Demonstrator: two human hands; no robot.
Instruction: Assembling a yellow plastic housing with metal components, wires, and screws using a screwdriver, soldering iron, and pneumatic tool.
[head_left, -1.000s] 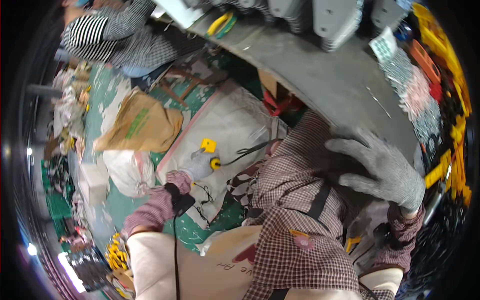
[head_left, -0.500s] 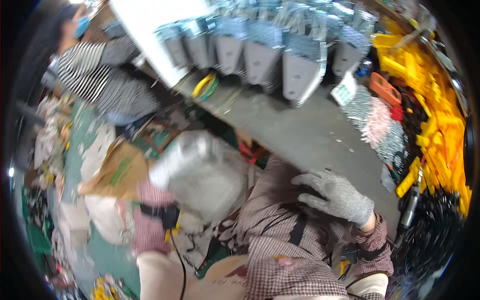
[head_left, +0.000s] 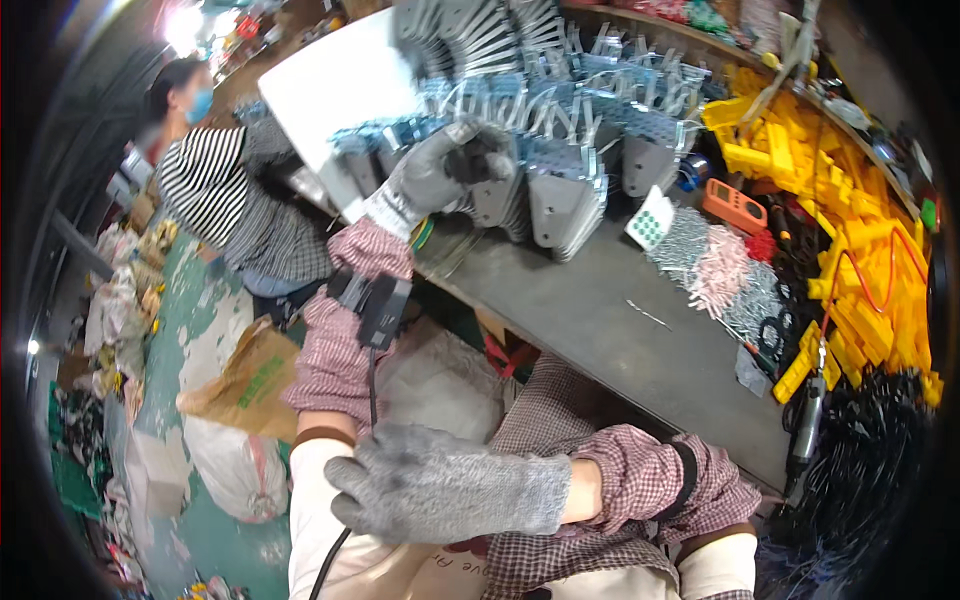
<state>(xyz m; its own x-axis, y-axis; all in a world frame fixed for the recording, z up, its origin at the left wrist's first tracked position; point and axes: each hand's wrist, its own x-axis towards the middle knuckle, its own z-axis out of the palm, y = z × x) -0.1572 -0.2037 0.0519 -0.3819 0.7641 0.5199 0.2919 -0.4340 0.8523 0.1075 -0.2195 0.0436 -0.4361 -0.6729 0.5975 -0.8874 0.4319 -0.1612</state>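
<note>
My left hand [head_left: 425, 180], in a grey glove with a dark palm, reaches over the bench beside the rows of grey plastic housings [head_left: 560, 205]. Its fingers are curved and apart, and I see nothing held in them. These tapered housings stand in stacks, with bluish film and metal prongs along their upper ends. My right hand [head_left: 440, 485], gloved in grey, is near my lap with its back showing. It overlaps my left upper arm in the view. Its fingers point left, loosely bent and spread, with no object visible in them.
The dark bench [head_left: 610, 310] carries piles of screws [head_left: 675, 245], pink pieces [head_left: 722, 268], an orange device [head_left: 735, 207] and yellow plastic parts [head_left: 860, 310]. An electric screwdriver [head_left: 808, 420] lies at right. Under the bench edge is a clear plastic bag [head_left: 440, 385]. A masked person [head_left: 215, 190] works at left.
My left hand has swung up from beside the clear bag to the housings. My right hand has left the bench edge and moved left, down toward my lap.
</note>
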